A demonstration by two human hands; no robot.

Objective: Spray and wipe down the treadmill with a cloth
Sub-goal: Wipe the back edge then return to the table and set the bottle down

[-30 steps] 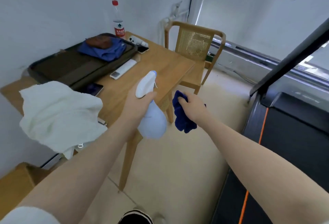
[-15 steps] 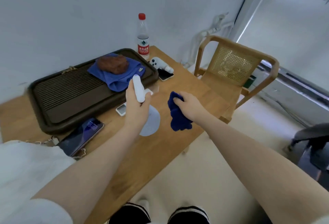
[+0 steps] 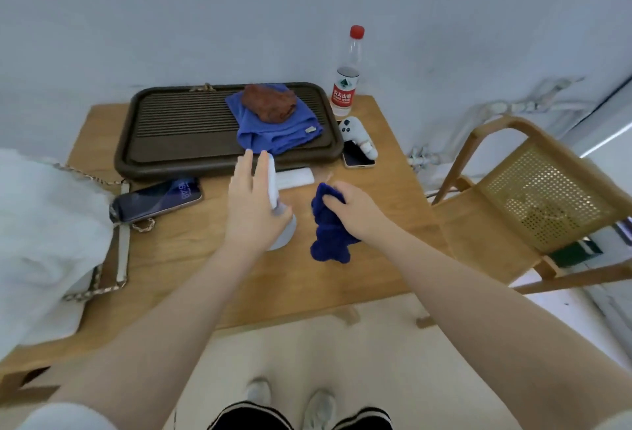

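Note:
A white spray bottle point(image 3: 274, 187) stands upright on the wooden table point(image 3: 342, 279). My left hand point(image 3: 251, 211) lies against its left side with the fingers stretched straight past the nozzle head; the thumb is hidden. To the right, my right hand point(image 3: 359, 211) grips a crumpled dark blue cloth point(image 3: 330, 238), whose lower end rests on the tabletop. The treadmill is out of view.
Behind my hands sits a dark slatted tray point(image 3: 178, 132) holding a blue towel point(image 3: 277, 132) and a brown lump point(image 3: 270, 103). Around it are a water bottle point(image 3: 345, 84), two phones point(image 3: 157, 199) point(image 3: 357, 156), a white controller point(image 3: 355, 134) and a remote point(image 3: 295, 177). White fabric point(image 3: 41, 241) covers the left; a wicker chair point(image 3: 533, 211) stands right.
I turned from the treadmill to face the table. The spray bottle came down onto the tabletop and my left fingers straightened off it. The right hand lowered the cloth to the table.

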